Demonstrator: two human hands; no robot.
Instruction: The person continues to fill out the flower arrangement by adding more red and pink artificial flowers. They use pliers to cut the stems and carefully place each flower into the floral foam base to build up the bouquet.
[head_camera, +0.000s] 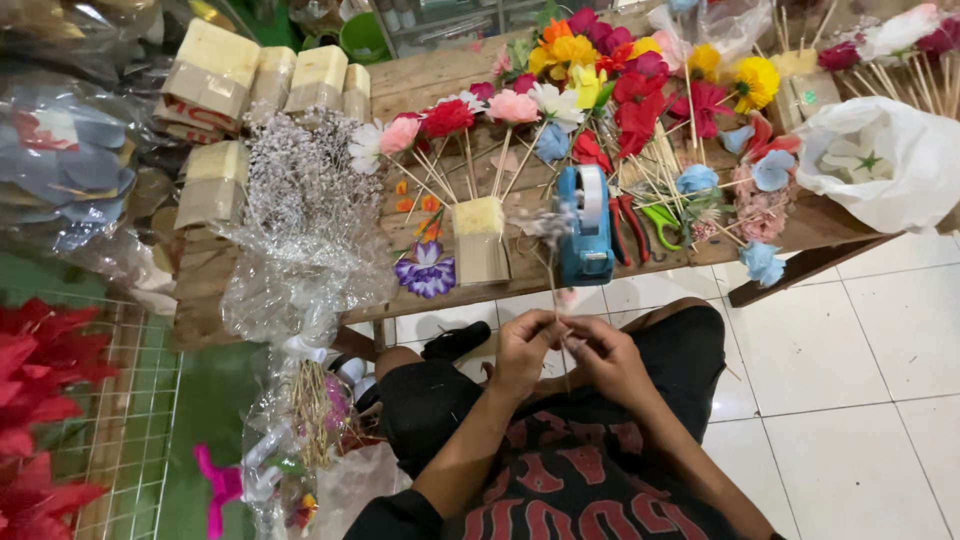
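My left hand (523, 350) and my right hand (606, 358) meet just above my lap, both pinching the lower part of a thin wooden stick (551, 280). The stick rises toward the table and carries a small pale dried sprig (543, 222) at its top. Right behind the sprig stands a blue tape dispenser (586, 228) on the wooden table (215, 285). A foam block (480, 240) with several paper flowers on sticks stands to its left.
Colourful paper flowers (620, 85) cover the table's far side. Red pliers and green scissors (648, 225) lie beside the dispenser. A cellophane bundle of dried twigs (305, 230) hangs off the left, foam blocks (215, 70) behind it, and a white bag (880, 160) sits right.
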